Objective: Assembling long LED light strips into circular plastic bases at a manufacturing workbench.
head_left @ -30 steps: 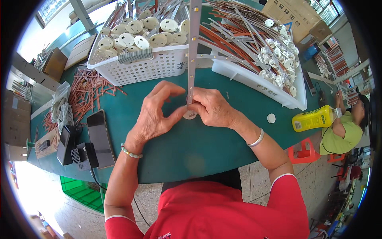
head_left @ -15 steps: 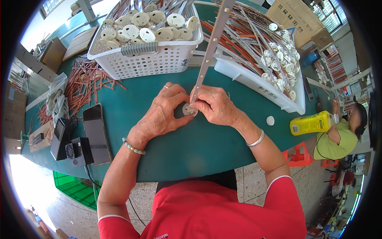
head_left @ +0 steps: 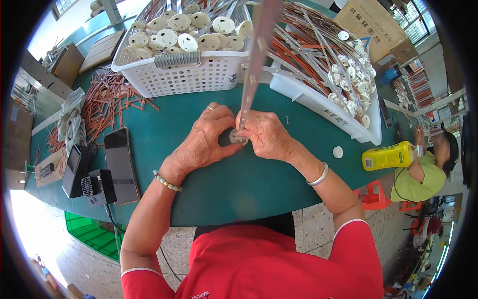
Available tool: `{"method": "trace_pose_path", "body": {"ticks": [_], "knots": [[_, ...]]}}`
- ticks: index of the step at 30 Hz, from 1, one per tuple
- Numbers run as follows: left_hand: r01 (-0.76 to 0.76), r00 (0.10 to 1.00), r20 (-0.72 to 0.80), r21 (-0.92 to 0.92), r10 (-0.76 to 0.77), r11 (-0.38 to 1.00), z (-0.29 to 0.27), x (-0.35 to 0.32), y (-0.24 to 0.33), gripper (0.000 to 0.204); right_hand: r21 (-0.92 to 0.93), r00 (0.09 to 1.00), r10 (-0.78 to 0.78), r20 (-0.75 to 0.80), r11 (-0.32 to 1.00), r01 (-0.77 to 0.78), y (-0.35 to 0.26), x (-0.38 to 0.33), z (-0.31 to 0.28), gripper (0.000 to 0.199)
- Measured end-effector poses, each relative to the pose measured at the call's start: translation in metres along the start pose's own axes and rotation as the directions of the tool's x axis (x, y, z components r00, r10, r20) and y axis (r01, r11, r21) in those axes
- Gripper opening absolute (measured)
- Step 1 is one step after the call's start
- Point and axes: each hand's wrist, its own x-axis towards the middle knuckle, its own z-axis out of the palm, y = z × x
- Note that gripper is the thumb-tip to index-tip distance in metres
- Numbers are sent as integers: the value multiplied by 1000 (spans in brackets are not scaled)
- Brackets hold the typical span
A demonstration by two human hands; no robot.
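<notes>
A small pale round disc [head_left: 238, 138] is pinched at its edge by the thumb and fingers of my left hand [head_left: 196, 142]. My right hand [head_left: 271, 137] grips the lower end of a long narrow LED strip [head_left: 253, 74], dotted with small light squares. The strip rises from the disc toward the top of the view, and its lower end meets the disc. My right thumb presses there, so I cannot tell how the two are joined. Both hands are close together above the green table [head_left: 219, 194].
Behind my hands stand a white basket [head_left: 199, 74] of discs and a white tray [head_left: 323, 109] of strips with discs. Reddish strip scraps [head_left: 109, 99] and a phone [head_left: 121, 167] lie left. A white cap [head_left: 338, 152] and yellow bottle [head_left: 391, 156] are right, near a co-worker [head_left: 423, 174].
The strip's upper part has swung left and looks wider and blurred. My right hand has shifted slightly, while my left hand keeps its hold on the disc.
</notes>
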Motion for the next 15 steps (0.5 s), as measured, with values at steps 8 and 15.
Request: {"method": "trace_pose_path", "body": {"ticks": [8,15], "knots": [[29,999,41,35,-31,999,-1,2,1,28,86,1000,27,-16,996,-26,-6,3,-5,9],[49,998,28,31,-50,998,-1,1,6,31,116,1000,-12,-16,993,14,1,-1,-7,8]]}}
